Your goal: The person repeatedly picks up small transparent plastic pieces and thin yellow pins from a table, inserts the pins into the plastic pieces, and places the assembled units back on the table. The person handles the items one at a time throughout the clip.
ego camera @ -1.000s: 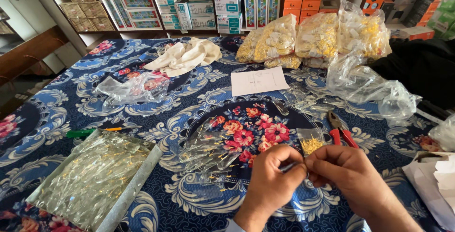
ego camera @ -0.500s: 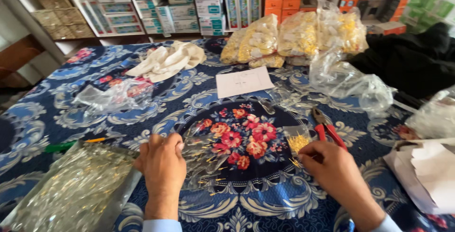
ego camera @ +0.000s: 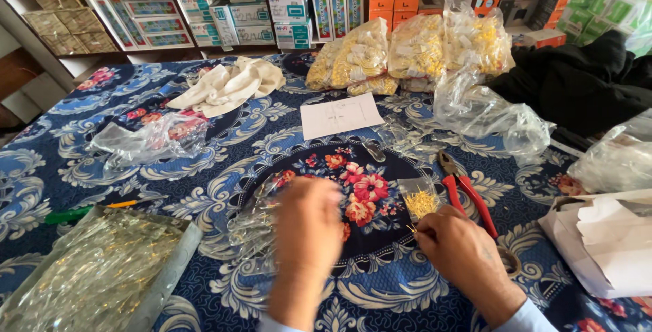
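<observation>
The right hand pinches a thin yellow pin at its fingertips, just below the small bag of yellow pins. The blurred left hand hovers over clear plastic pieces; its finger state cannot be told.

Worktop under a blue floral cloth. Lying on it: white rag, sheet of paper, crumpled clear bags, red-handled pliers, small packet of yellow pieces, tray of clear parts, possibly glass. Sacks of yellow parts along far edge. Green-and-orange tool at left.
</observation>
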